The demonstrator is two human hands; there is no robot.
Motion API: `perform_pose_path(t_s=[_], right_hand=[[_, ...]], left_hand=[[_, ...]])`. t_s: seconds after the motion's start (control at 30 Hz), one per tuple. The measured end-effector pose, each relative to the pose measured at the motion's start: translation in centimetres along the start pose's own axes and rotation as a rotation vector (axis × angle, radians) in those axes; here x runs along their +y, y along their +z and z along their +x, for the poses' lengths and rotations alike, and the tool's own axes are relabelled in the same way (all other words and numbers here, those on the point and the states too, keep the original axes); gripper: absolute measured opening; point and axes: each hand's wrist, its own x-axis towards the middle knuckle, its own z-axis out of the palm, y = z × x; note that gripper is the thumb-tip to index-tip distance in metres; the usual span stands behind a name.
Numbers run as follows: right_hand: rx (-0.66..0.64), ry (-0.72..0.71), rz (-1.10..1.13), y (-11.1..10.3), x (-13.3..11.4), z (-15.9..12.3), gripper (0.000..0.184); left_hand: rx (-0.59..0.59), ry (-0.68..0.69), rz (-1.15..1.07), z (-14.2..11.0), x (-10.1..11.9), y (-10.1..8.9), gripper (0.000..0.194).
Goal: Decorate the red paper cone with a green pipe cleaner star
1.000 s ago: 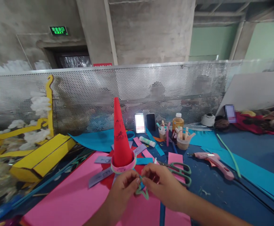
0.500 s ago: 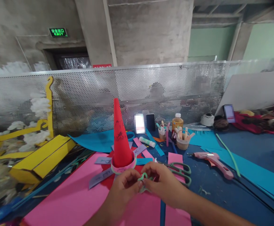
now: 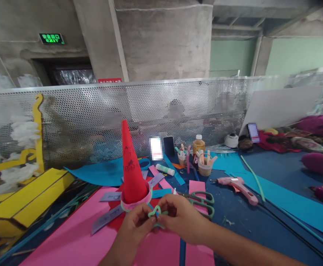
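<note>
Both my hands meet low in the middle of the view, pinching a small green star-shaped strip (image 3: 155, 214) between them. My left hand (image 3: 135, 226) grips its left side with closed fingers. My right hand (image 3: 179, 218) grips its right side, fingers curled. Just behind them stands a tall red paper cone (image 3: 131, 166) with a pink band round its base, set on purple and red strips on a big pink sheet (image 3: 75, 236).
Green-handled scissors (image 3: 203, 201) lie right of my hands, a pink glue gun (image 3: 237, 184) farther right. Cups of sticks (image 3: 204, 162), a bottle, a glue stick and two phones stand at the back by a perforated metal screen (image 3: 178, 107). Yellow foam pieces (image 3: 23, 199) lie left.
The view has swung right, so everything shifted left. My hands have turned the green star strip and lifted it slightly between the fingertips.
</note>
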Motion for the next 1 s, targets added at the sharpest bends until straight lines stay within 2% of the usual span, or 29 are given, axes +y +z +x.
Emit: perform_pose_path(t_s=[0.13,0.4,0.63,0.83,1.0], right_hand=[[0.0,0.049,-0.01,-0.1,0.3,0.1,0.01],[-0.012,0.082,-0.001,-0.2,0.2,0.0,0.009],[-0.001,0.098,-0.056,-0.4,-0.6,-0.2,0.011],[-0.001,0.101,-0.073,0.0,-0.3,-0.3,0.011],[0.022,0.063,-0.098,0.4,0.0,-0.7,0.017]], left_hand=[[0.002,-0.023,-0.111,-0.2,-0.1,0.2,0.037],[0.05,-0.057,-0.194,-0.3,0.6,0.7,0.033],[0.111,-0.049,-0.147,-0.2,0.6,0.5,0.033],[0.074,-0.037,-0.099,-0.1,-0.4,-0.1,0.039],[0.115,-0.065,-0.112,-0.3,-0.5,0.4,0.043]])
